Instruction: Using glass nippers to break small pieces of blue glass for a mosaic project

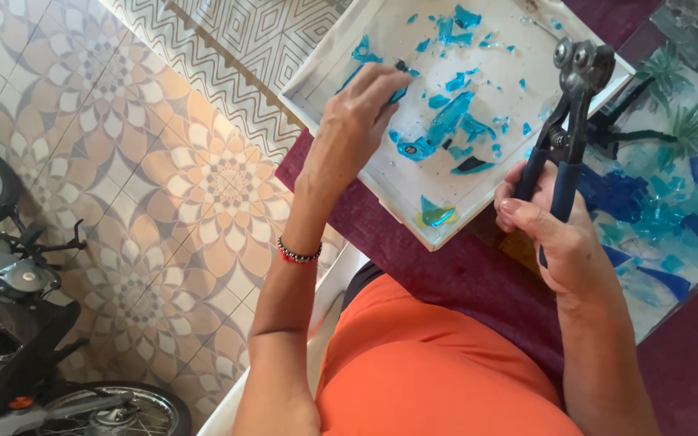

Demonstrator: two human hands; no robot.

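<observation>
Left hand (359,113) reaching into white tray (317,77), fingers on dark blue shard (400,90) among turquoise glass bits (449,117). Right hand (555,234) gripping wheeled nippers (569,121) by blue handles, head up over tray edge. Blue glass mosaic panel (672,218) just right. Patterned floor tiles (163,161), motorbike (18,323) left.

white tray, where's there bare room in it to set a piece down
The white tray is bare along its left side, between the rim and the left hand, and near the bottom edge left of the lone shard. The middle and top are crowded with blue glass shards. The right hand holds wheeled nippers over the right rim.
</observation>
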